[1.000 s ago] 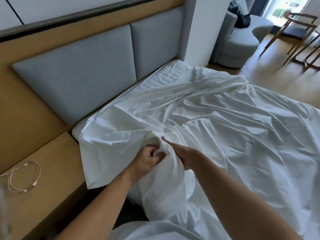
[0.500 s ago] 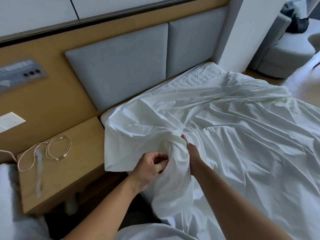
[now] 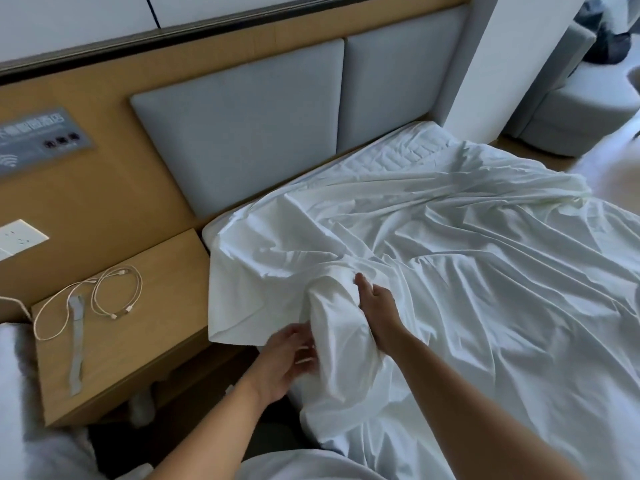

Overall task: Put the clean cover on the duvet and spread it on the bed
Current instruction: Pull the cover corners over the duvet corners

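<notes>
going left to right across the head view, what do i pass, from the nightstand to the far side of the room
charging cable → left hand → right hand, gripping the duvet cover → grey sofa

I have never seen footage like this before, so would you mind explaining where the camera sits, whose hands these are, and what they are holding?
There is no machine here. A person wears one wide-angle camera on the head, looking forward and down, so the bare arms coming in from the bottom edge are that person's own.

A crumpled white cover lies across the bed, which stands against a grey padded headboard. The right hand grips a raised bunch of the cover, thumb on top. The left hand is at the same bunch from the side, but blur hides whether it has hold of it.

Beside the bed, a wooden bedside table carries coiled white cables and a grey strap.
</notes>
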`<move>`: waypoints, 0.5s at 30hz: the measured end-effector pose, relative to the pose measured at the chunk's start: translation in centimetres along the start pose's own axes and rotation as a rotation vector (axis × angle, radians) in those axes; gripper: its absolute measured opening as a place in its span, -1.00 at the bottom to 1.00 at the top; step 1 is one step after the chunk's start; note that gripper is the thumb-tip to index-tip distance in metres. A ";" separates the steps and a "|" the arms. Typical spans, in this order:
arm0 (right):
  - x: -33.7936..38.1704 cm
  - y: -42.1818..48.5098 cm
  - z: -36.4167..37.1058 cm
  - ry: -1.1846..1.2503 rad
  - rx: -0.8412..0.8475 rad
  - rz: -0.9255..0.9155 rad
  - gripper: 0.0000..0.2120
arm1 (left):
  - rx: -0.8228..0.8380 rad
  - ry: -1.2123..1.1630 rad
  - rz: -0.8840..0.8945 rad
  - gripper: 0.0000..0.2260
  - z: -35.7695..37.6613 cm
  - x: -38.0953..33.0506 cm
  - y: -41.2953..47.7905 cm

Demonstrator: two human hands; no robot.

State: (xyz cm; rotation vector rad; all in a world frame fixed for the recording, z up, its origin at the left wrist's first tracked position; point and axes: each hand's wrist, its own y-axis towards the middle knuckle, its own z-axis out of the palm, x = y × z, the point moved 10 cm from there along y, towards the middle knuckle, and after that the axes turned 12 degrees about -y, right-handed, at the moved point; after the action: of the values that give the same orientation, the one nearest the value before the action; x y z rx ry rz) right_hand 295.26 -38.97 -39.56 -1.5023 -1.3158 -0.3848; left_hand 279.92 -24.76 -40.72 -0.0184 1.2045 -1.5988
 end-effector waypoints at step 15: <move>2.0 -2.9 0.0 -0.704 0.116 -0.152 -0.45 | -0.045 0.236 0.412 -0.74 3.7 -5.4 3.8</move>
State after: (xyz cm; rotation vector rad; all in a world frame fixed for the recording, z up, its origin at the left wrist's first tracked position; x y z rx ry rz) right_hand 293.51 -38.38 -36.57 -1.4982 -1.9680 0.1520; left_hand 286.94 -22.88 -38.60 0.3762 1.3248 -1.2347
